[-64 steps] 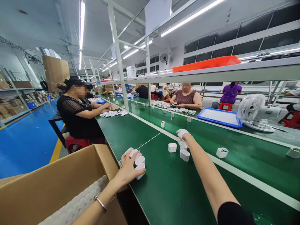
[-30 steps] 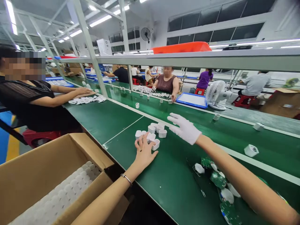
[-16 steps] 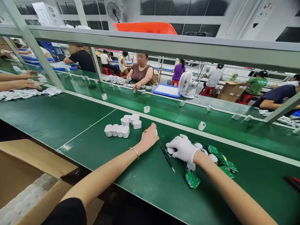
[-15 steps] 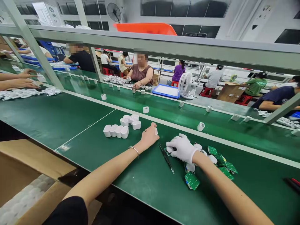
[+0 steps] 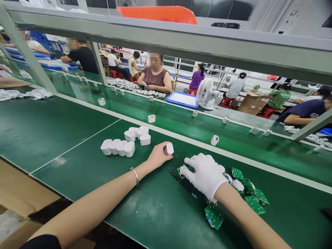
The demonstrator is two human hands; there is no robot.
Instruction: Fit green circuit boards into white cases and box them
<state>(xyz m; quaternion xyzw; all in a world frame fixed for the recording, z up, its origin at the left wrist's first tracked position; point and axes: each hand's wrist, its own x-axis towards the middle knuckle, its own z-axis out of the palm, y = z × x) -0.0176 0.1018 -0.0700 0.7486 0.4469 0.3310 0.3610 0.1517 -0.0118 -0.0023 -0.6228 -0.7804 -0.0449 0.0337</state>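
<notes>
My left hand (image 5: 158,155) rests on the green bench mat (image 5: 77,148), fingers closed round a small white plastic housing (image 5: 169,148). My right hand (image 5: 205,174), in a white glove, lies fingers spread over a heap of green circuit boards (image 5: 249,193) with white parts. A dark pair of tweezers (image 5: 178,174) lies just left of that hand. To the left of my left hand stand several white housings, a row (image 5: 118,147) and a cluster (image 5: 137,135) behind it.
Beyond a white stripe runs a green belt carrying single white housings (image 5: 214,140). A grey shelf rail (image 5: 181,41) crosses overhead. A seated person (image 5: 155,74) works opposite, near a blue tray (image 5: 183,99) and white fan (image 5: 205,93). A cardboard box (image 5: 15,193) sits lower left.
My view turned right and down. My left hand left the row of housings and slid right, closed on one housing. My right hand came down from the air onto the circuit boards.
</notes>
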